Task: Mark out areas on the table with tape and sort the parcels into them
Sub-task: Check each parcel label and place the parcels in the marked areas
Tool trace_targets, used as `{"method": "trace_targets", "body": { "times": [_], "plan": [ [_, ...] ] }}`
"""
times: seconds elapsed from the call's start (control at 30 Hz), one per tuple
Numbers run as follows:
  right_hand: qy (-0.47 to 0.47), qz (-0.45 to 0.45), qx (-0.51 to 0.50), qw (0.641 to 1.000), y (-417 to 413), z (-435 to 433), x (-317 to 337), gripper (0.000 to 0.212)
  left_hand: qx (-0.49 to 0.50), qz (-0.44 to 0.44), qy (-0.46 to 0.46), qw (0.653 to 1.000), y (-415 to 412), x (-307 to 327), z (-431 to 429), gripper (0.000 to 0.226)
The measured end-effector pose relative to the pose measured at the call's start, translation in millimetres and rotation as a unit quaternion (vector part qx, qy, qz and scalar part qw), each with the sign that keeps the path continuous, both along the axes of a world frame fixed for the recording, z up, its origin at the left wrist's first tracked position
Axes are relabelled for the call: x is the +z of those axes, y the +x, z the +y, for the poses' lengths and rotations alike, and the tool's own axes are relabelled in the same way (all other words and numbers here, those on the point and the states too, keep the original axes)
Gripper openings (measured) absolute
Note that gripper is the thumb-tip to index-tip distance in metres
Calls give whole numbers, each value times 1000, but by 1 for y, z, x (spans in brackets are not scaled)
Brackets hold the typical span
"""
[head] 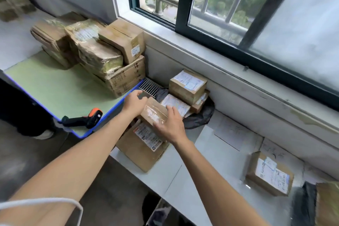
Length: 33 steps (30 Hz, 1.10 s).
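Reaching forward with both bare arms, the person brackets a small taped parcel [155, 112] between the hands: the left hand [134, 102] curls loosely at its far-left edge, thumb and fingers apart, while the right hand [171, 126] lies flat with fingers spread across its near side. Whether either hand truly grips it is unclear through the motion blur. This parcel sits atop a larger box [141, 147] whose white shipping label is printed too small to read. A carton in the stack [102, 55] on the green table [51, 86] bears a sticker that seems to read "5275". An orange-and-black scanner [84, 118] lies near the table's blue edge. Another labelled parcel [269, 173] rests well apart on the white table [192, 174].
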State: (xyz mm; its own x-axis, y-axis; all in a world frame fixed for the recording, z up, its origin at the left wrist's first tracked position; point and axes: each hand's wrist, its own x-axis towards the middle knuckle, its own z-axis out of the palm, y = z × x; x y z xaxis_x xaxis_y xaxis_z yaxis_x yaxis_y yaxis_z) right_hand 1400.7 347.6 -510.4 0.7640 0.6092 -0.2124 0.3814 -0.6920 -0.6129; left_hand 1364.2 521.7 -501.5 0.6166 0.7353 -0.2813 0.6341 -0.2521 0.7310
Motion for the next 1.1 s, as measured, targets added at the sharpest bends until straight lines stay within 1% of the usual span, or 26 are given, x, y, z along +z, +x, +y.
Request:
{"method": "trace_targets", "body": {
  "times": [0.07, 0.13, 0.2, 0.27, 0.33, 0.43, 0.5, 0.57, 0.63, 0.7, 0.73, 0.8, 0.83, 0.9, 0.97, 1.03, 1.07, 1.1],
  "plan": [
    [-63, -9, 26, 998, -7, -1, -11, 101, -10, 17, -15, 1000, -4, -10, 5, 49],
    [-116, -27, 25, 993, -12, -4, -19, 114, -30, 26, -45, 998, -7, -18, 6, 52],
    [-133, -37, 3, 990, -14, -7, -24, 117, -46, 35, -82, 995, -10, -24, 6, 53],
    [-123, -33, -15, 992, -13, -13, -26, 117, -50, 39, -96, 993, -12, -27, 6, 49],
    [-78, -40, -16, 996, -11, -20, -23, 117, -35, 21, -85, 996, -12, -28, 6, 40],
    [55, -89, 2, 995, -10, -27, -5, 118, 24, -12, -73, 997, -12, -22, 5, 29],
    [146, -104, 14, 984, -9, -28, 14, 122, 52, -23, -100, 993, -11, -17, 0, 21],
    [196, -144, 33, 969, -8, -31, 33, 127, 63, -30, -166, 984, -7, -12, -12, 12],
    [203, -198, 55, 957, -7, -35, 48, 127, 72, -40, -224, 971, -2, -5, -28, 18],
    [185, -240, 69, 951, -7, -43, 59, 126, 77, -56, -297, 950, 3, 1, -44, 33],
    [173, -256, 74, 948, -6, -49, 63, 127, 59, -54, -347, 934, 4, 5, -51, 44],
    [167, -261, 88, 947, -7, -61, 67, 129, -16, -37, -434, 900, 5, 13, -62, 66],
    [183, -242, 88, 949, -7, -69, 70, 129, -48, -23, -450, 891, 6, 16, -67, 73],
    [258, -153, 43, 953, -7, -83, 73, 125, -76, -1, -453, 888, 6, 15, -75, 81],
    [344, -50, -51, 936, -10, -96, 76, 114, -74, 4, -481, 874, 6, 12, -86, 87],
    [393, 42, -127, 910, -13, -103, 78, 101, -85, -7, -529, 844, 8, 10, -99, 97],
    [406, 85, -149, 898, -15, -106, 78, 97, -99, -13, -553, 827, 10, 11, -107, 94],
    [413, 114, -161, 889, -16, -109, 78, 94, -112, -16, -569, 814, 13, 13, -115, 84]
  ]
}}
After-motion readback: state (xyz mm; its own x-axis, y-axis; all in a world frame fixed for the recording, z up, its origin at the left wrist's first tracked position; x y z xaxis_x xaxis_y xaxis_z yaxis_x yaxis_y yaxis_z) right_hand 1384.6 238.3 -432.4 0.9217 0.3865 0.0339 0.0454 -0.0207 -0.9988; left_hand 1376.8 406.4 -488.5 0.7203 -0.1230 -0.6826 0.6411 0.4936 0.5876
